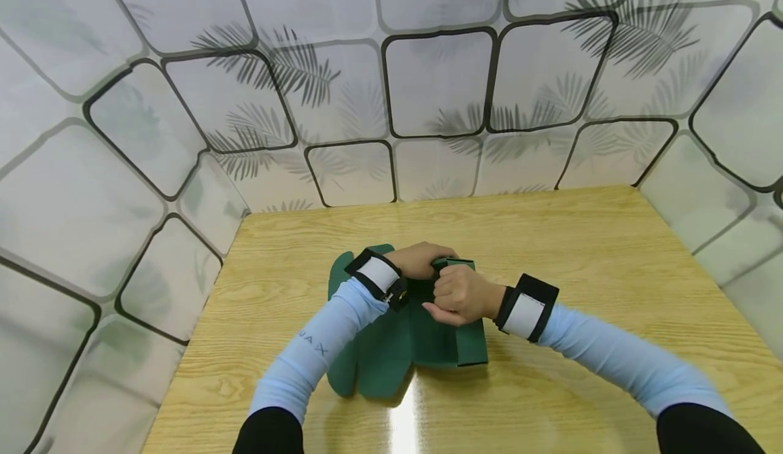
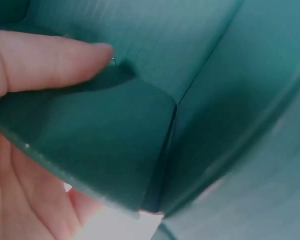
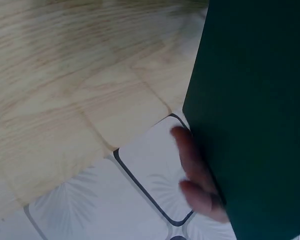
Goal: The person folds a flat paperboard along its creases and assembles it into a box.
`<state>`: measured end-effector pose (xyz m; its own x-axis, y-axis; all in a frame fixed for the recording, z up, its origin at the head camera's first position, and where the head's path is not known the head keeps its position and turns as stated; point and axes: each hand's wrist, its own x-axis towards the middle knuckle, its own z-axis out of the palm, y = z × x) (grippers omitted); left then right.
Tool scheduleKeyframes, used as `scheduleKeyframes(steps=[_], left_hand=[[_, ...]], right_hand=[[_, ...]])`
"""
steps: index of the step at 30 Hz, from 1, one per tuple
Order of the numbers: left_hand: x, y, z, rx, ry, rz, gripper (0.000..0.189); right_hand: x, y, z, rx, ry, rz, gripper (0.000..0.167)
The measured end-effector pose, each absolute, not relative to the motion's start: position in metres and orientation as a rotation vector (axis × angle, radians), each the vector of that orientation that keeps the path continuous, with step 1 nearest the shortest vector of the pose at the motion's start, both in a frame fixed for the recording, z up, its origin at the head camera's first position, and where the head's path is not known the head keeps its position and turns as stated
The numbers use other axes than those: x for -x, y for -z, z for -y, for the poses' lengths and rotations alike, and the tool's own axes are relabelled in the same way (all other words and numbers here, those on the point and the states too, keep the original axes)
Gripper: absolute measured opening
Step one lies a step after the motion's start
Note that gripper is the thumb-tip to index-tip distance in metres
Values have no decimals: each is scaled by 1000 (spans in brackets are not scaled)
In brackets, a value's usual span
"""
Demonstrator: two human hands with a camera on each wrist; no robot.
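Note:
A green cardboard box (image 1: pixel 434 338), partly folded up with side flaps lying out to the left, rests on the table. My left hand (image 1: pixel 422 258) reaches over to its far end. In the left wrist view, the thumb (image 2: pixel 65 60) lies on a green flap (image 2: pixel 95 135) and the fingers are beneath, pinching it beside a fold. My right hand (image 1: pixel 461 294) has its fingers curled at the box's raised right side, the thumb pointing left over the inside. A green panel (image 3: pixel 255 120) hides most of the right wrist view; fingertips (image 3: pixel 195 197) show past its edge.
The wooden table (image 1: pixel 550 236) extends around the box on every side. A pale curtain-like wall (image 1: pixel 440 87) with dark outlines and leaf prints stands behind the table and along both sides. A bright reflection lies on the tabletop near the front.

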<state>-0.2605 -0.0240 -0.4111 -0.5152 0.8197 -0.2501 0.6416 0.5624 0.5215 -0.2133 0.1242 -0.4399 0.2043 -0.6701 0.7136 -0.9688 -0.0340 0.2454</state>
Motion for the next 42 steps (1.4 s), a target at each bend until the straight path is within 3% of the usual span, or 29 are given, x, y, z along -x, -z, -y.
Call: scheduleKeyframes(steps=[6,14,16,19,22,25,33,42], left_hand=[[249,387,26,-1199,-408,-2463,62],[231,356,71,-1173,-1067,-3059,62],[228,363,81,-912,-1390,-3244,61],[224,385,89,-301,-1931,-3225,66],[221,414,91,242,-2279,-2842,71],[221,445,90,487,-2475,-2294,76],[222,493,77,320,-2698,-816,88],[228,486,68,180,-2720,-797,58]], right_hand=[[213,452,-129,-1545,-514,1547,58],[215,465,-139,-1162,-546,1507,56],[214,469,-140,-1102,-581,1493,56],[213,477,-140,-1014,-592,1481,57],[213,484,-141,-938,-572,1490,58],[214,489,-142,-878,-568,1513,59],[212,497,-138,-844,-604,1551,59],[207,500,-136,-901,-547,1637,57]])
